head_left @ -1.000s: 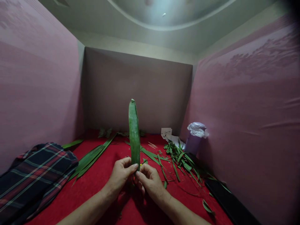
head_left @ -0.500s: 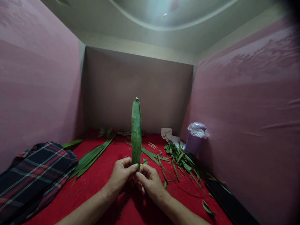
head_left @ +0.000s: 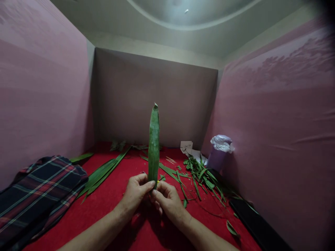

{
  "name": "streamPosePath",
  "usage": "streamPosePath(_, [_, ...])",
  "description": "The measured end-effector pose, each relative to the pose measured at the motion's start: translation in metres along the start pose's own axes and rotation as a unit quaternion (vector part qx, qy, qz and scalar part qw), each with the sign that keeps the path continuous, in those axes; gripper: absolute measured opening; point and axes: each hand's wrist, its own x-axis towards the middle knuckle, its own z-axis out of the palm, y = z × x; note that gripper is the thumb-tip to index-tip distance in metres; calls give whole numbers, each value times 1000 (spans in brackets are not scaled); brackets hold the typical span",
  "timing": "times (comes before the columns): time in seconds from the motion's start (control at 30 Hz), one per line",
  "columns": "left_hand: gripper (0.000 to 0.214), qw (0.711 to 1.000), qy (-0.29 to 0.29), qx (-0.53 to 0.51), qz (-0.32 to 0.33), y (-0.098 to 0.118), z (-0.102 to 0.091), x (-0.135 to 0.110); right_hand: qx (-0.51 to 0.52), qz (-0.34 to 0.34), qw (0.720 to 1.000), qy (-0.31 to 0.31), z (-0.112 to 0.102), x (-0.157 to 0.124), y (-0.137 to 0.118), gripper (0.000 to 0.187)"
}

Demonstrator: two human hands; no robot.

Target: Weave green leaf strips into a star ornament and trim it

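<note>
A long green leaf (head_left: 154, 143) stands upright in front of me, narrowing to a pale, slightly bent tip. Its lower end is pinched between both hands. My left hand (head_left: 136, 192) grips it from the left, the thumb laid across its face. On the other side my right hand (head_left: 167, 198) is closed at the leaf's base, thumb and fingertips close together. A small bit of yellow shows just behind the base, by my right fingers; I cannot make out what it is. The leaf's bottom edge is partly covered by my fingers.
Red cloth (head_left: 112, 216) covers the surface. Cut leaves and stems (head_left: 202, 174) lie in a pile at right, beside a purple bin (head_left: 217, 157) lined with plastic. Long leaves (head_left: 102, 176) and plaid fabric (head_left: 44, 195) are at left. Thin sticks (head_left: 171, 160) and paper (head_left: 186, 146) lie farther back.
The leaf's tip has shifted slightly right and up, and it looks a little narrower. Both hands keep their hold on its base. The camera view has tilted slightly.
</note>
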Motion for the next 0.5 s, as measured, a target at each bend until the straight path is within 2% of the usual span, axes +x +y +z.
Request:
streamPosePath(0.13, [25, 999, 43, 7, 4, 2, -1, 1, -9, 3, 1000, -13, 1, -2, -4, 22])
streamPosePath(0.23, [26, 998, 61, -9, -21, 3, -1, 0, -25, 11, 999, -22, 2, -4, -8, 25])
streamPosePath(0.4, [25, 996, 60, -33, -58, 4, -2, 1, -18, 13, 999, -30, 2, -4, -6, 34])
streamPosePath(0.5, [24, 997, 32, 0, -67, 11, -8, 5, 18, 15, 1000, 8, -1, -2, -2, 42])
